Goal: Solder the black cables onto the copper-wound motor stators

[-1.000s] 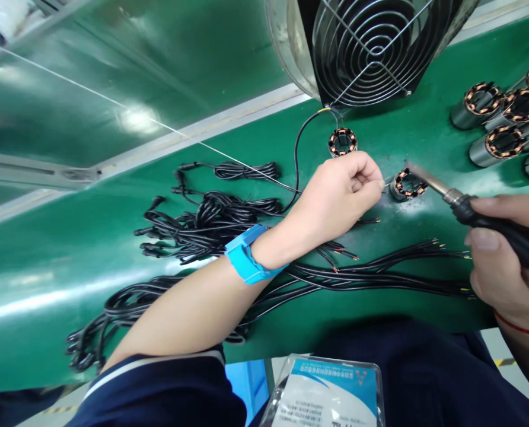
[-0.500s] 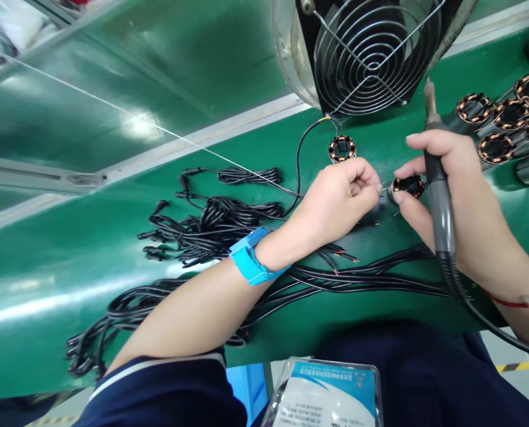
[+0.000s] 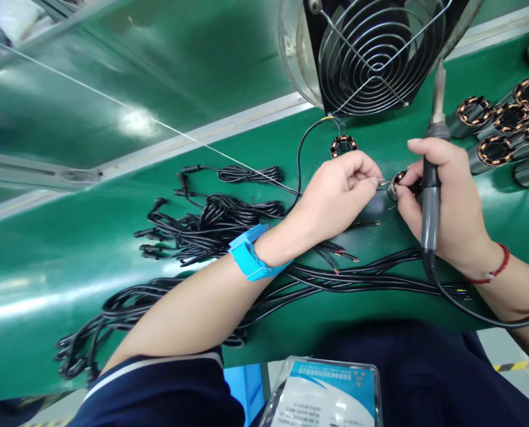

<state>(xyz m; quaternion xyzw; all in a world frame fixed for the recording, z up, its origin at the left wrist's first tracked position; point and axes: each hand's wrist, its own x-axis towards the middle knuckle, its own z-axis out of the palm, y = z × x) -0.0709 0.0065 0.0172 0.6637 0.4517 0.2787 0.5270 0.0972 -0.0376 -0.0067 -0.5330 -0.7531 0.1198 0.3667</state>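
My left hand (image 3: 347, 193), with a blue strap at its wrist, is closed in a pinch; thin wire ends (image 3: 382, 182) show at its fingertips. Just to the right, a small motor stator (image 3: 393, 187) with copper windings is gripped between the thumb and fingers of my right hand (image 3: 442, 196). That same hand also holds a soldering iron (image 3: 430, 216), its tip pointing up and away from the stator. Behind my left hand stands another stator (image 3: 343, 146), with a black cable (image 3: 300, 154) running to wires at its top.
A fan with a wire guard (image 3: 377, 65) stands at the back. Several wound stators (image 3: 496, 150) are grouped at the right. Bundles of black cables (image 3: 220, 213) lie left of and below my left arm, with stripped ends (image 3: 347, 256) nearby. The iron's cord (image 3: 469, 314) trails right.
My right hand has shifted slightly left and turned the stator, its fingers now covering more of it. The iron has tilted, its tip farther right. My left hand stays almost in place.
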